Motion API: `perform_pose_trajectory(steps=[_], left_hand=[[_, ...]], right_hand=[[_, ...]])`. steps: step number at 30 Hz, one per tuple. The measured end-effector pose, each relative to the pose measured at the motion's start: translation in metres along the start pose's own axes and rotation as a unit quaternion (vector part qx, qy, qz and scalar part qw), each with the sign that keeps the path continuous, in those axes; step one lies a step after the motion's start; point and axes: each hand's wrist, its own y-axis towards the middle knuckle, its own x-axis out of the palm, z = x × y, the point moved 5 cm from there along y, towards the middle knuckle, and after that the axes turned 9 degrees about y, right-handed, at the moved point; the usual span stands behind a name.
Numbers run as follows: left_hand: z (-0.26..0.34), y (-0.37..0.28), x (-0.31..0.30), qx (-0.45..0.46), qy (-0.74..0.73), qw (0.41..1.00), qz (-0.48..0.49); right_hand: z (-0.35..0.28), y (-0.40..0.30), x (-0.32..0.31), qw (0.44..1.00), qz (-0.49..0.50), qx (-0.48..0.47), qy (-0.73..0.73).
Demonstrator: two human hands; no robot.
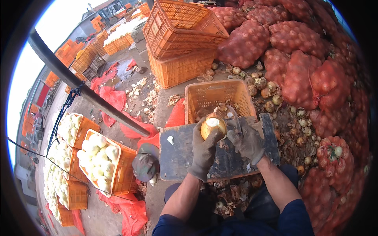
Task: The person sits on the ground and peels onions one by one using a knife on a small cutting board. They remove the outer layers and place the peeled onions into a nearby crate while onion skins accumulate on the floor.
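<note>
My left hand (204,149), in a grey work glove, grips a yellow-skinned onion (205,132) above a dark, worn wooden board (177,160). One pale patch on the onion is bare of skin. In my gloved right hand (247,144) is a thin curved blade (237,119), its tip pointing away from me, close to the onion's right side; its handle is mostly hidden by the fingers. Behind the board stands an orange plastic crate (203,93) with onion skins inside. White scraps and bits of skin lie on the board.
Stacked orange crates (183,72) rise beyond the board. Red mesh sacks of onions (298,76) pile up on the right, beside loose onions (265,92). At left are a crate of peeled onions (125,168), a camouflage cap (144,165) and a slanting pole (88,93).
</note>
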Motion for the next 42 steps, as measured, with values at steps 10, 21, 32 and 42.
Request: perform_pose_trajectory(steps=[10,21,32,42], left_hand=[[-0.008,0.002,0.007,-0.035,-0.014,0.997,-0.071],[-0.019,0.007,0.006,-0.086,-0.047,0.989,-0.108],[-0.017,0.004,-0.001,-0.082,-0.191,0.969,-0.132],[-0.002,0.005,-0.006,-0.059,-0.134,0.987,-0.059]], right_hand=[[0.028,0.014,-0.006,0.994,0.096,-0.044,-0.009],[0.02,0.015,-0.013,0.988,0.091,0.086,0.089],[0.015,0.009,-0.025,0.991,0.035,0.098,0.085],[0.004,-0.013,-0.004,0.909,0.001,-0.258,-0.326]])
